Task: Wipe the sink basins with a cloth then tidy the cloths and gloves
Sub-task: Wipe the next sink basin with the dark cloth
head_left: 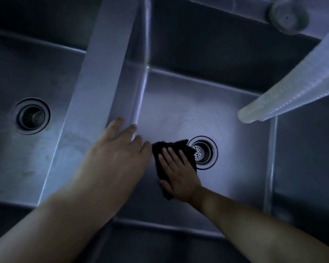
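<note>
Dim, bluish light over a steel double sink seen from above. Right hand (179, 173) lies flat on a dark cloth (171, 149) on the floor of the right basin (235, 177), fingers straight and slightly spread, palm pressing the cloth down; the cloth shows beyond the fingertips and along the thumb side, folded or bunched, its far edge touching the rim of the right drain (202, 152). That drain has a perforated strainer set in it and sits near the middle of the basin floor. Faint circular streaks show on the basin floor beyond the drain, toward the back wall. Left hand (120, 147) rests open on the divider (99, 73) between the two basins, fingers straight and draped over the divider's edge down the right basin's left wall, holding nothing; its fingertips lie just beside the cloth, contact cannot be told. Both forearms come in from the near edge, bare. Left basin (17, 158) carries its own drain (33, 115) with a strainer, toward its middle; pale smears and spots show on its floor near the divider. A ribbed, pale translucent hose (292, 92) runs in from the right edge over the back right corner of the right basin, its open end hanging above the basin floor. A round grey metal fitting (288, 16), blurred, sits at the back edge, above the hose.
</note>
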Demonstrator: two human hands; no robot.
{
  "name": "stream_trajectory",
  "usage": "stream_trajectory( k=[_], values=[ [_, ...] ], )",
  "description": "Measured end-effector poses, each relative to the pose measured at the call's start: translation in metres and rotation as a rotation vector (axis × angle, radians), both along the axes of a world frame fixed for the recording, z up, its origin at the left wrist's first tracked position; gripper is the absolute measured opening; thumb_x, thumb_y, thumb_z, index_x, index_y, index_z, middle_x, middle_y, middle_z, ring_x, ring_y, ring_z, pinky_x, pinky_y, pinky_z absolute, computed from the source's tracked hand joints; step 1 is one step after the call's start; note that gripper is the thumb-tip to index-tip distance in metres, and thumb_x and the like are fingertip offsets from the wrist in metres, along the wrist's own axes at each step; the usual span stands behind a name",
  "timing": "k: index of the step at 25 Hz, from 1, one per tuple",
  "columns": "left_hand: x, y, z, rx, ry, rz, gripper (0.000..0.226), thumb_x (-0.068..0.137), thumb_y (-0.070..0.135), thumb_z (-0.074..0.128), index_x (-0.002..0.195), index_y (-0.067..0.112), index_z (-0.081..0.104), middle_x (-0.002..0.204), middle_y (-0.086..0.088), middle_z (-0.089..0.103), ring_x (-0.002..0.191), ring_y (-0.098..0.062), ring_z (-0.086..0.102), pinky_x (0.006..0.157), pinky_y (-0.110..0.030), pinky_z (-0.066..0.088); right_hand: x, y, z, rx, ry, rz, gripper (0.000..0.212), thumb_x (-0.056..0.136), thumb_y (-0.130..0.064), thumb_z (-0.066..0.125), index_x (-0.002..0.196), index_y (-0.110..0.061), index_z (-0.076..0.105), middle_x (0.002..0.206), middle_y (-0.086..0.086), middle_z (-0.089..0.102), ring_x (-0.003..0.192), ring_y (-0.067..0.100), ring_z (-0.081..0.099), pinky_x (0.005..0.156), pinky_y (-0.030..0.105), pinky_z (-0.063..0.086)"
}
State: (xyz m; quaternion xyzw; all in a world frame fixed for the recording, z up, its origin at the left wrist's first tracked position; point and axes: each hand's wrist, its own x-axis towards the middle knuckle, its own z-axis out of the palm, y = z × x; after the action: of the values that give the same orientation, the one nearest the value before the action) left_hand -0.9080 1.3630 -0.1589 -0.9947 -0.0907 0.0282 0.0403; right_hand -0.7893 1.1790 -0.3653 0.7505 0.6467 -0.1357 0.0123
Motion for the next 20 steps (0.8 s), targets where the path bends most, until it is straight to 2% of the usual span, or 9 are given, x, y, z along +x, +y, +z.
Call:
stream_trajectory(
  k=[3, 5, 7, 9, 14, 16, 20],
  values=[
    [0.005, 0.02, -0.001, 0.023, 0.058, -0.022, 0.026, 0.067, 0.016, 0.07, 0.092, 0.009, 0.072, 0.09, -0.012, 0.073, 0.108, -0.033, 0.063, 0.112, -0.045, 0.024, 0.031, 0.058, 0.0, 0.013, -0.031, -0.019, 0.075, 0.086, -0.049, 0.049, 0.146, -0.008, 0.031, 0.153, 0.015, 0.029, 0.142, 0.031, 0.024, 0.116, 0.05, 0.017],
    [0.006, 0.024, -0.004, -0.021, 0.096, -0.03, 0.019, 0.066, 0.018, 0.069, 0.084, 0.014, 0.072, 0.08, -0.005, 0.072, 0.101, -0.03, 0.064, 0.112, -0.039, 0.017, 0.065, 0.093, -0.001, 0.023, -0.056, -0.099, 0.074, 0.089, -0.048, 0.048, 0.147, -0.008, 0.027, 0.154, 0.015, 0.025, 0.144, 0.03, 0.02, 0.116, 0.049, 0.01],
    [0.005, 0.027, -0.008, -0.058, 0.119, -0.043, 0.012, 0.067, 0.018, 0.063, 0.076, 0.019, 0.07, 0.069, 0.001, 0.068, 0.086, -0.027, 0.065, 0.109, -0.037, 0.018, 0.1, 0.127, -0.003, 0.014, -0.07, -0.19, 0.072, 0.093, -0.047, 0.04, 0.15, -0.01, 0.016, 0.158, 0.012, 0.015, 0.146, 0.027, 0.009, 0.117, 0.044, 0.001],
    [0.004, 0.028, -0.012, -0.079, 0.114, -0.049, 0.016, 0.062, 0.011, 0.057, 0.07, 0.021, 0.066, 0.062, 0.003, 0.063, 0.075, -0.026, 0.063, 0.109, -0.036, 0.018, 0.125, 0.16, -0.004, -0.004, -0.096, -0.266, 0.07, 0.095, -0.047, 0.034, 0.151, -0.014, 0.007, 0.159, 0.009, 0.004, 0.147, 0.024, 0.0, 0.117, 0.042, -0.005],
    [0.004, 0.028, -0.015, -0.077, 0.071, -0.068, 0.014, 0.063, 0.009, 0.058, 0.062, 0.023, 0.057, 0.054, 0.003, 0.056, 0.065, -0.026, 0.057, 0.107, -0.036, 0.024, 0.12, 0.203, -0.006, -0.064, -0.136, -0.389, 0.07, 0.095, -0.052, 0.021, 0.151, -0.018, -0.005, 0.159, 0.007, -0.01, 0.146, 0.022, -0.012, 0.116, 0.045, -0.01],
    [0.002, 0.028, -0.015, -0.06, 0.062, -0.066, 0.013, 0.063, 0.01, 0.061, 0.061, 0.023, 0.056, 0.053, 0.003, 0.055, 0.064, -0.026, 0.056, 0.105, -0.035, 0.027, 0.111, 0.208, -0.004, -0.066, -0.1, -0.385, 0.069, 0.095, -0.051, 0.02, 0.15, -0.018, -0.006, 0.159, 0.007, -0.011, 0.146, 0.022, -0.013, 0.116, 0.045, -0.011],
    [0.004, 0.026, -0.012, 0.003, 0.075, -0.072, 0.01, 0.06, 0.012, 0.064, 0.06, 0.021, 0.058, 0.052, -0.001, 0.058, 0.064, -0.028, 0.057, 0.101, -0.036, 0.03, 0.097, 0.206, -0.003, -0.06, -0.042, -0.24, 0.068, 0.096, -0.049, 0.021, 0.15, -0.018, -0.006, 0.159, 0.005, -0.01, 0.146, 0.021, -0.013, 0.116, 0.045, -0.01]
  ],
)
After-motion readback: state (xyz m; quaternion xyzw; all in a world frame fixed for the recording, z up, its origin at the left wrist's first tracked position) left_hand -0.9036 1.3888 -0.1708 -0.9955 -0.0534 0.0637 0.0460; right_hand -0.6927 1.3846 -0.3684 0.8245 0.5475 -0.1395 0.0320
